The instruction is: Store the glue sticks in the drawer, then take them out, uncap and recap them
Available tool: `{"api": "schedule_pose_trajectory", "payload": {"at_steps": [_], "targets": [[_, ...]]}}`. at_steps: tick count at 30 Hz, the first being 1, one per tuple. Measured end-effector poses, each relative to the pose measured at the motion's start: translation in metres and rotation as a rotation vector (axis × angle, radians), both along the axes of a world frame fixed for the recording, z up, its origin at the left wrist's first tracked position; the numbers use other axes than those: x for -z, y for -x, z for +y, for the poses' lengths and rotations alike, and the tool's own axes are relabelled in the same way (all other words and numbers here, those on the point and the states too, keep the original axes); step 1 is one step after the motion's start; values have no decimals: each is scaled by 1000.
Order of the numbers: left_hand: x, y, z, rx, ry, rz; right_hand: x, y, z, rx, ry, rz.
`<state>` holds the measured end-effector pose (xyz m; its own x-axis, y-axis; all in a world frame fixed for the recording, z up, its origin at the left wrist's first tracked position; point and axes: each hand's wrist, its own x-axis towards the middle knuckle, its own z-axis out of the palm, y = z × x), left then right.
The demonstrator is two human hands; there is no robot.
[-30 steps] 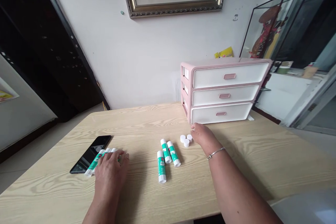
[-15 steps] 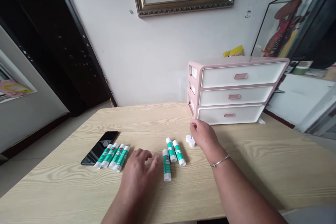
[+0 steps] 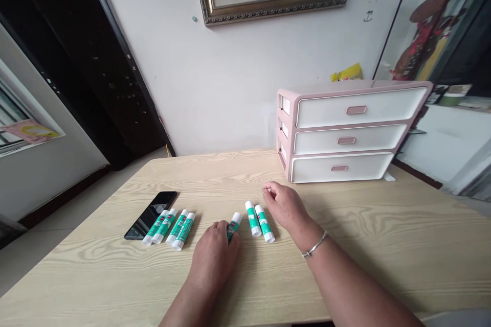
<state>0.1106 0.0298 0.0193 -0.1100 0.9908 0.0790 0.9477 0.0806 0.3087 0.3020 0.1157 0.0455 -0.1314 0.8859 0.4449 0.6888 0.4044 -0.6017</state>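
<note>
My left hand (image 3: 215,253) is closed around a green-and-white glue stick (image 3: 236,219), whose white end sticks out beyond the fingers. To its right, two more glue sticks (image 3: 252,218) lie side by side on the table. My right hand (image 3: 284,205) hovers or rests just beyond them, fingers curled together. Whatever may be inside those fingers is hidden. The small white caps are out of sight behind this hand. Several glue sticks (image 3: 180,226) lie in a slanted row left of my left hand.
A black phone (image 3: 143,219) lies under the left end of the row. At the back right stands a pink-and-white drawer unit (image 3: 347,140), a yellow packet (image 3: 347,72) on top. The wooden table (image 3: 95,271) meets a white wall bearing a gold-framed picture (image 3: 274,13).
My left hand has moved right and closed on the nearest glue stick, lifting or tilting it. My right hand has come left and nearer, now covering the white caps.
</note>
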Motion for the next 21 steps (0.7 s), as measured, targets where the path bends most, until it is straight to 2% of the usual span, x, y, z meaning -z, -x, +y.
{"api": "schedule_pose_trajectory", "payload": {"at_steps": [3,7,10,12,16,21], "targets": [[7,9,3,24,-96,-106,2,7,-7,-96,4,60],[13,10,4,192,-285,-161,2,13,-16,-288,51,121],[13,2,3,319,-346,-171,2,19,-22,-391,97,141],[11,-4,3,359,-332,-185,3,23,-24,-403,125,134],[2,-13,1,347,-217,-290,8,28,-26,-332,168,150],[-16,-17,-8,414,-43,-661,7,28,-31,-378,176,225]]}}
